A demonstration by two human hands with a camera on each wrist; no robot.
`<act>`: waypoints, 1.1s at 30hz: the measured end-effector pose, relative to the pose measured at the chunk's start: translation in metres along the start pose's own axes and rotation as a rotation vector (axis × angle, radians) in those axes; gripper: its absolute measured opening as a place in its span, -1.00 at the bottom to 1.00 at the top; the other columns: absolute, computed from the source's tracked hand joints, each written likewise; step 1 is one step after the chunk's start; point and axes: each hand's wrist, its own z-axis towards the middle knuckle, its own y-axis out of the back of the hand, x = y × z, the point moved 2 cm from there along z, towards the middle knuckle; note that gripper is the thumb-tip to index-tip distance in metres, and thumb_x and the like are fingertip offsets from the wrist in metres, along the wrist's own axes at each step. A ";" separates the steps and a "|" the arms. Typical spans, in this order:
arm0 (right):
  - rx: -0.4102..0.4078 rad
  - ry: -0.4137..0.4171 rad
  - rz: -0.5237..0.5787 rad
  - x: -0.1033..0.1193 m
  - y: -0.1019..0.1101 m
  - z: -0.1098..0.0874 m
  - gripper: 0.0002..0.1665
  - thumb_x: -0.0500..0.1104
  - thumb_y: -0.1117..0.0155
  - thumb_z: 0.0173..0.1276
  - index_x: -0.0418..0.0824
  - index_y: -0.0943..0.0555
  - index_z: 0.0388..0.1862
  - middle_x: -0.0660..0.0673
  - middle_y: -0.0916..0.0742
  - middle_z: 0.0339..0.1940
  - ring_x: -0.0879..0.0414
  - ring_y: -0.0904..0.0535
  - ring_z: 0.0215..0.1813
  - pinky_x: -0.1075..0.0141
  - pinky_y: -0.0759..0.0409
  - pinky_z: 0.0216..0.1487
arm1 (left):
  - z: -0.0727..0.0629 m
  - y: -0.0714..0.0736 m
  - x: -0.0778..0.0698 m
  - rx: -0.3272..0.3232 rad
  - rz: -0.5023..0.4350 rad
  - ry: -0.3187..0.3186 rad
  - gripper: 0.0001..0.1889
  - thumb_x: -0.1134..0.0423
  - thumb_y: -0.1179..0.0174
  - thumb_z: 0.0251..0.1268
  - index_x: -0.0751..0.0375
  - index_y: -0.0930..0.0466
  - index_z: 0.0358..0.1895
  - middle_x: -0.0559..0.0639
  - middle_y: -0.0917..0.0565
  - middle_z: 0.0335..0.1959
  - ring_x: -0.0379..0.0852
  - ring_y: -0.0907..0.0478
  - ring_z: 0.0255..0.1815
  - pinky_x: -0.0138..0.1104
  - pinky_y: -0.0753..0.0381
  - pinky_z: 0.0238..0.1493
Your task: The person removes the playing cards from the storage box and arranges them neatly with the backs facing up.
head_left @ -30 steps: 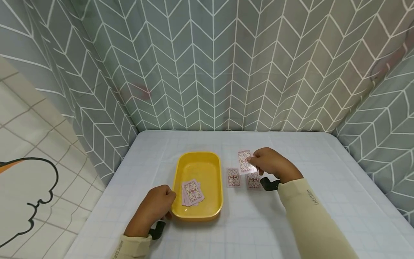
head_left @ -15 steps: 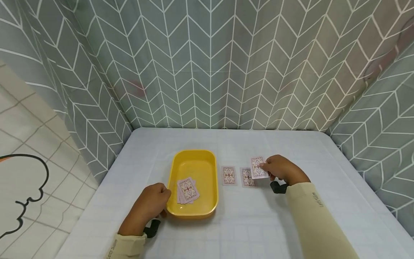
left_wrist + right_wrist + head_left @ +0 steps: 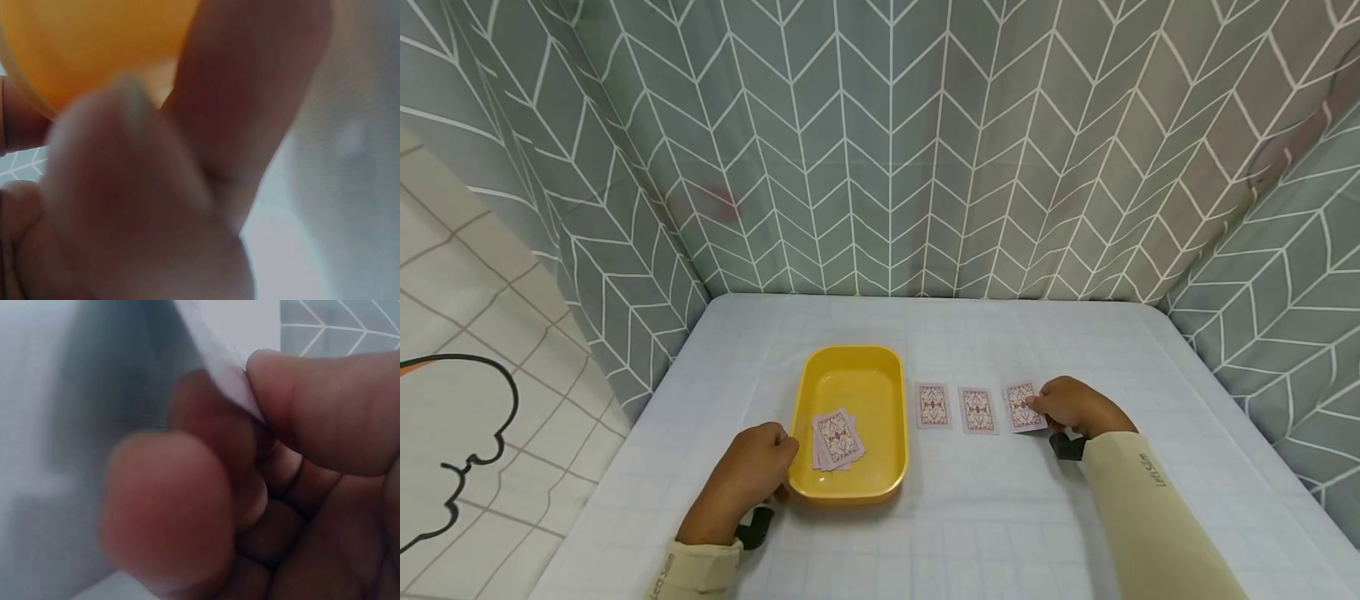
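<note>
Between thumb and fingers, my right hand [image 3: 1081,405] pinches a playing card [image 3: 1021,407] by its right side, its patterned back up and low over the table. In the right wrist view the card's edge [image 3: 228,375] runs between thumb and fingers. Two more face-down cards lie to its left in a row, a middle card [image 3: 977,411] and a left card [image 3: 933,406]. My left hand [image 3: 752,467] grips the near left rim of a yellow tray [image 3: 865,379]; its fingers [image 3: 244,81] overlap the tray wall in the left wrist view. A small pile of cards [image 3: 838,438] lies inside.
A white cloth covers the table [image 3: 970,517]. Behind it and at the sides hangs a grey chevron-patterned curtain [image 3: 880,150]. Tiled floor or wall [image 3: 550,350] with a cartoon outline shows at the left.
My right hand has carried its card rightward and down, past the middle card to the right end of the row. The left hand has stayed at the tray's rim.
</note>
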 end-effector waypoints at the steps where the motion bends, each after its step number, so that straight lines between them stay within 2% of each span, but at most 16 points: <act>1: -0.002 -0.002 0.000 -0.001 -0.001 0.001 -0.63 0.00 -0.21 0.62 -0.31 -0.63 -0.21 -0.10 -0.62 -0.53 0.04 -0.46 -0.43 0.24 -0.39 -0.35 | 0.000 0.000 0.000 -0.001 0.000 0.000 -0.68 0.10 0.07 0.59 0.25 -0.57 -0.21 0.08 -0.65 -0.49 0.01 -0.60 -0.54 -0.22 -0.57 -0.50; 7: -0.033 -0.010 -0.054 -0.003 -0.003 0.007 -0.61 -0.02 -0.22 0.61 -0.32 -0.63 -0.29 -0.08 -0.63 -0.62 0.01 -0.50 -0.40 0.17 -0.38 -0.26 | 0.001 -0.001 0.000 -0.005 -0.003 0.000 -0.68 0.11 0.07 0.59 0.25 -0.58 -0.21 0.07 -0.65 -0.49 0.01 -0.60 -0.54 -0.22 -0.58 -0.50; 12: -0.069 0.003 -0.149 -0.003 -0.005 0.010 -0.58 0.00 -0.23 0.58 -0.37 -0.65 -0.27 -0.07 -0.63 -0.67 0.00 -0.59 -0.37 0.07 -0.49 -0.08 | 0.000 -0.001 0.000 -0.009 -0.005 -0.002 -0.68 0.11 0.07 0.59 0.25 -0.58 -0.21 0.07 -0.65 -0.49 0.00 -0.61 -0.54 -0.22 -0.58 -0.50; 17: -0.094 -0.017 -0.223 -0.004 -0.005 0.010 -0.52 0.08 -0.27 0.53 -0.33 -0.65 -0.38 -0.13 -0.63 -0.56 -0.03 -0.58 -0.36 0.04 -0.52 -0.14 | -0.001 -0.001 0.000 -0.010 -0.015 0.001 -0.68 0.11 0.07 0.58 0.25 -0.58 -0.22 0.07 -0.66 -0.50 0.00 -0.61 -0.54 -0.22 -0.58 -0.50; 21: -0.128 -0.059 -0.227 -0.006 -0.003 0.008 -0.47 0.15 -0.36 0.44 -0.35 -0.64 -0.27 -0.22 -0.65 -0.32 -0.10 -0.57 -0.25 0.05 -0.52 -0.20 | -0.002 -0.001 -0.001 -0.014 -0.021 0.001 -0.68 0.11 0.07 0.58 0.25 -0.58 -0.22 0.07 -0.66 -0.50 0.00 -0.61 -0.54 -0.22 -0.57 -0.50; 24: -0.144 -0.060 -0.220 -0.006 -0.001 0.007 -0.43 0.16 -0.40 0.41 -0.38 -0.65 -0.14 -0.26 -0.67 -0.20 -0.14 -0.56 -0.16 0.02 -0.55 -0.17 | -0.002 -0.001 -0.001 -0.017 -0.021 0.001 -0.68 0.12 0.07 0.58 0.25 -0.58 -0.22 0.07 -0.66 -0.50 0.00 -0.61 -0.54 -0.22 -0.58 -0.51; 30: -0.155 -0.044 -0.223 -0.004 -0.001 0.007 -0.47 0.14 -0.33 0.49 -0.37 -0.64 -0.22 -0.22 -0.68 -0.29 -0.11 -0.57 -0.22 0.04 -0.55 -0.19 | -0.002 -0.001 -0.001 -0.015 -0.018 -0.001 -0.69 0.11 0.06 0.58 0.24 -0.57 -0.23 0.07 -0.65 -0.50 0.00 -0.61 -0.54 -0.22 -0.58 -0.49; 33: -0.165 -0.043 -0.184 0.000 0.002 0.005 -0.50 0.13 -0.29 0.54 -0.35 -0.62 -0.23 -0.20 -0.67 -0.36 -0.08 -0.55 -0.26 0.08 -0.52 -0.23 | -0.002 -0.001 -0.001 -0.012 -0.015 -0.001 -0.68 0.11 0.06 0.58 0.24 -0.58 -0.23 0.07 -0.65 -0.50 0.00 -0.61 -0.54 -0.22 -0.58 -0.49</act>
